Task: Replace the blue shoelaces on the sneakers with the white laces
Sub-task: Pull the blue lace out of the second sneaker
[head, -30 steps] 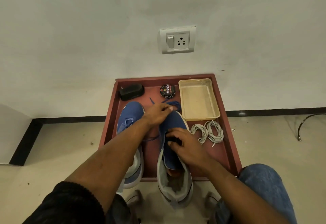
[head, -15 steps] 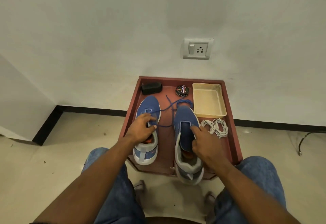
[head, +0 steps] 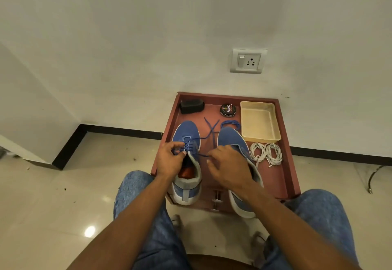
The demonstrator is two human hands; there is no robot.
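Two blue sneakers stand side by side in a red-brown tray. The left sneaker still carries its blue lace, whose loose ends cross on the tray between the shoes. My left hand pinches the lace at the left side of that shoe's eyelets. My right hand pinches the lace strand at the shoe's right side and hides part of the right sneaker, which shows no lace. A removed blue lace lies coiled beyond its toe. Two white lace bundles lie to the right.
At the tray's back are a black brush, a round polish tin and a cream plastic basket. The tray sits against a white wall with a socket. My jeans-clad knees flank the tray's near edge on a glossy tiled floor.
Both hands have left the right sneaker and moved onto the left one. They now pinch its blue lace; the camera view shifted back and left.
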